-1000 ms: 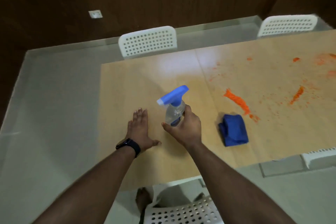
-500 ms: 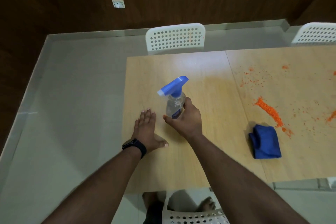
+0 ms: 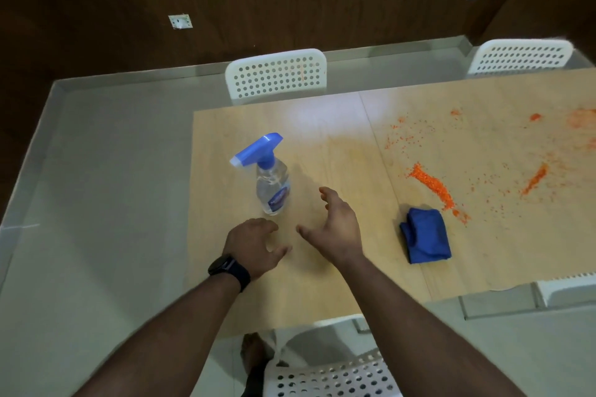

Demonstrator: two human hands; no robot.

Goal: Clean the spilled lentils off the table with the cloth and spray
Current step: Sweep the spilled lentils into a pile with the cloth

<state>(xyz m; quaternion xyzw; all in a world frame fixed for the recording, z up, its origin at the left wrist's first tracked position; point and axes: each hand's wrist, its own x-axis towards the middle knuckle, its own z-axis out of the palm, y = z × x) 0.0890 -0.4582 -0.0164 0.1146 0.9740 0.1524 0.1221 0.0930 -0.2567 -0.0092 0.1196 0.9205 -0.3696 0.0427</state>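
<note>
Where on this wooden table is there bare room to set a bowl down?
Bare wood lies behind the clear spray bottle with the blue trigger, toward the white perforated chair. Right of the table seam it is crowded: orange lentils and the folded blue cloth.

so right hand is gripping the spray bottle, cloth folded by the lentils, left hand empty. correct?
Not quite. In the head view the right hand is open and empty, apart from the spray bottle, which stands alone on the table. The rest holds: the blue cloth lies folded by the lentils, and the left hand holds nothing.
</note>
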